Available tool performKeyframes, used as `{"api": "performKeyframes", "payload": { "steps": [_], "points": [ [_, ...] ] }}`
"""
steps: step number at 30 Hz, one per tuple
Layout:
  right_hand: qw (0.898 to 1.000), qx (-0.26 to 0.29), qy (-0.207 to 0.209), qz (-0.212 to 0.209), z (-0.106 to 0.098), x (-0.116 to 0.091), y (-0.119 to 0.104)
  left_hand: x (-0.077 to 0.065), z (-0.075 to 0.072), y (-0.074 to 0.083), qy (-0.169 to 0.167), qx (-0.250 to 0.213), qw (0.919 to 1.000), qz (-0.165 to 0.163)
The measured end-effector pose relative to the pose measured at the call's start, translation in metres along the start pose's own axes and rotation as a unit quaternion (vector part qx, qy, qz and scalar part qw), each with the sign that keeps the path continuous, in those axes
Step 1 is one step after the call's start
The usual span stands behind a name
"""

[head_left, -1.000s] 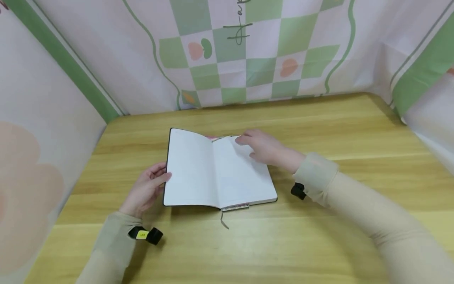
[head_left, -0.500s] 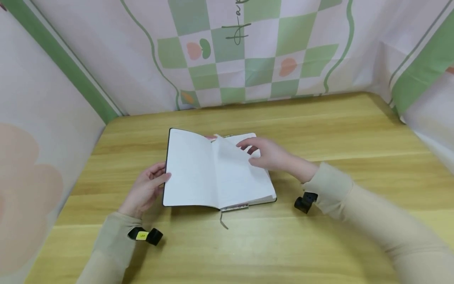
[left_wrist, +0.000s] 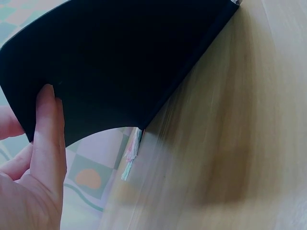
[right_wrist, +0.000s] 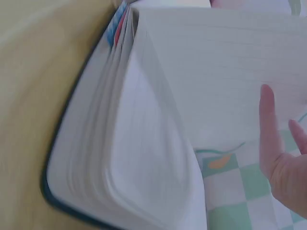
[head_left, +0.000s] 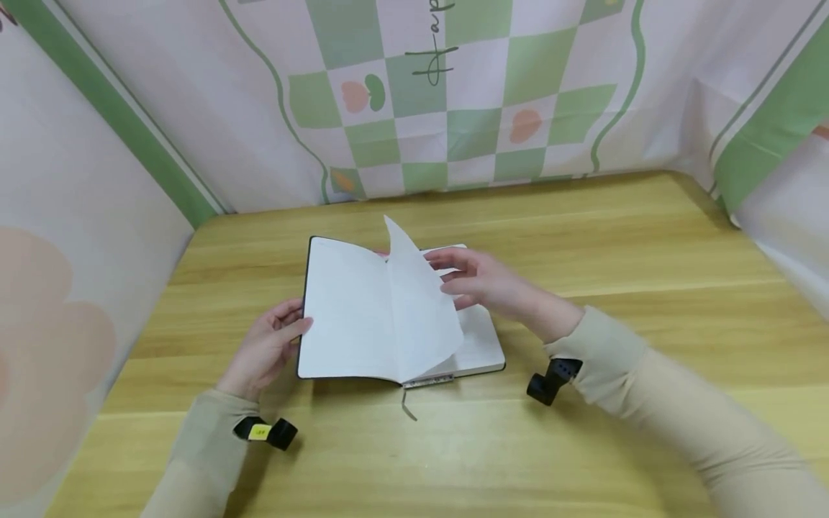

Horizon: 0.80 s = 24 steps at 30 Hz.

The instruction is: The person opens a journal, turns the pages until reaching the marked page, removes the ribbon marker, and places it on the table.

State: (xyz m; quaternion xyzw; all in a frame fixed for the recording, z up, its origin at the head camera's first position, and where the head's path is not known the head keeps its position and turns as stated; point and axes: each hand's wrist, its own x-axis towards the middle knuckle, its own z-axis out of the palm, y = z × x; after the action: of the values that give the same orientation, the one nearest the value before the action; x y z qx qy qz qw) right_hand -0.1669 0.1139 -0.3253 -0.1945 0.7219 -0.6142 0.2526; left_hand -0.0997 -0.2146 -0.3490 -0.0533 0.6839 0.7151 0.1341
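Observation:
An open notebook (head_left: 350, 309) with white pages and a dark cover lies mid-table, its left side raised off the wood. My left hand (head_left: 268, 345) pinches the raised left edge, thumb on the page side. Long fingers (left_wrist: 48, 120) lie along the black cover (left_wrist: 115, 62) in the left wrist view. One page (head_left: 421, 309) stands lifted and curved near the spine. My right hand (head_left: 486, 284) is at that page's outer edge, fingers fairly straight against it. In the right wrist view, extended fingers (right_wrist: 267, 124) overlap the faintly lined page (right_wrist: 216, 72).
A thin ribbon (head_left: 408, 406) trails from the spine's lower end onto the wooden table (head_left: 388, 460). A printed strip (head_left: 429, 380) pokes out below the pages. Green-and-white checked cloth (head_left: 421, 129) hangs behind, with more cloth at both sides.
The page under my right hand has risen from the right-hand stack and swung leftward, its top corner now standing up. The right fingers have straightened somewhat. My left hand stays in place.

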Motion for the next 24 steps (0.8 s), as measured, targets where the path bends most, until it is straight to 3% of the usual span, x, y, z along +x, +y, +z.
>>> {"api": "performKeyframes", "payload": {
  "steps": [7, 13, 19, 21, 24],
  "points": [
    [0.995, 0.068, -0.059, -0.031, 0.019, 0.006, 0.001, 0.001, 0.001, -0.001, 0.003, -0.011, 0.9999, -0.001],
    [0.995, 0.034, -0.09, -0.028, 0.037, 0.011, 0.005, 0.001, 0.0, -0.001, -0.005, -0.001, 1.0, 0.0],
    [0.992, -0.091, -0.089, -0.02, 0.055, 0.018, 0.009, 0.002, -0.001, -0.002, -0.006, -0.009, 0.9999, 0.002],
    [0.984, -0.145, -0.101, -0.017, 0.061, 0.02, 0.008, 0.002, -0.001, -0.003, -0.004, -0.011, 0.9999, 0.002],
    [0.965, -0.227, -0.132, -0.02, 0.069, 0.022, 0.006, 0.002, -0.003, -0.004, -0.002, -0.011, 0.9999, 0.002]
  ]
}}
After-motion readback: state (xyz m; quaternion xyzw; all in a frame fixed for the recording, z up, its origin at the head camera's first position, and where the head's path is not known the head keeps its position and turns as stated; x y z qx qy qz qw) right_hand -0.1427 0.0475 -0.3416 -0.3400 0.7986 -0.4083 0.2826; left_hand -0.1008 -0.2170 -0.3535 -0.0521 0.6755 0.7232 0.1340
